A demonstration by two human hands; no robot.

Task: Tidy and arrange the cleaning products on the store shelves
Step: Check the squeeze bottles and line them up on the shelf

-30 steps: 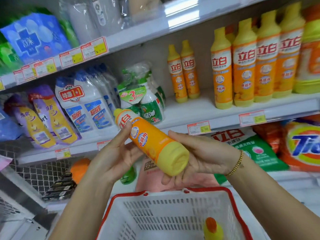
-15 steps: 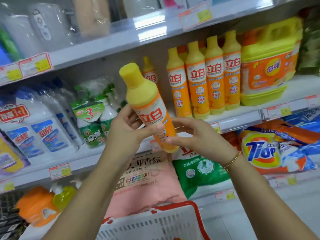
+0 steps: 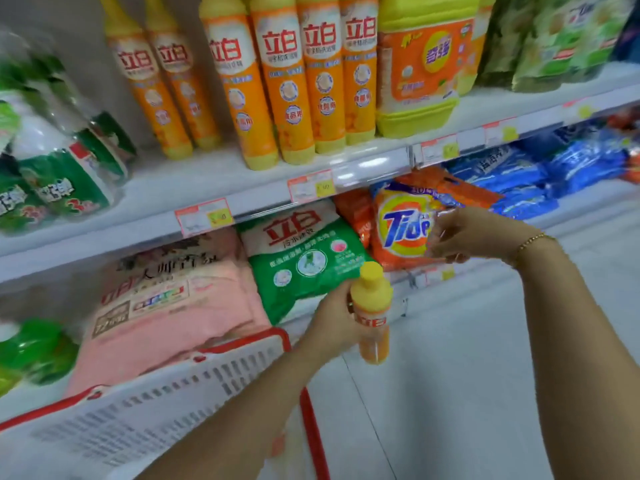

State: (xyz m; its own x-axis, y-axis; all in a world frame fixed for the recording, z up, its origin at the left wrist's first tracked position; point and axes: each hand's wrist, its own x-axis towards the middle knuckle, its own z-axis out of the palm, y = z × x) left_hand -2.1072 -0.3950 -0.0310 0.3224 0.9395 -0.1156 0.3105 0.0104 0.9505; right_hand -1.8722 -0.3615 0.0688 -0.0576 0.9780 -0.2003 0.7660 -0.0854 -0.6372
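My left hand [image 3: 334, 315] grips a small orange dish-soap bottle [image 3: 372, 318] with a yellow cap, upright, in front of the lower shelf. My right hand [image 3: 464, 233] is off the bottle, its fingers loosely curled in front of an orange Tide bag [image 3: 401, 230]; whether it touches the bag is unclear. On the shelf [image 3: 214, 174] above stand several matching orange bottles [image 3: 287, 88], with a big orange and yellow jug [image 3: 422, 71] to their right.
A green detergent bag [image 3: 304, 258] and a pink bag [image 3: 166, 299] lie on the lower shelf, blue bags [image 3: 540, 174] to the right. Green-labelled packs [image 3: 62, 174] sit left on the upper shelf. A white basket with red rim [image 3: 166, 389] is at bottom left.
The bottle came down from in front of the upper shelf to the lower one. My right hand let go of it and moved right to the Tide bag. The view swung right.
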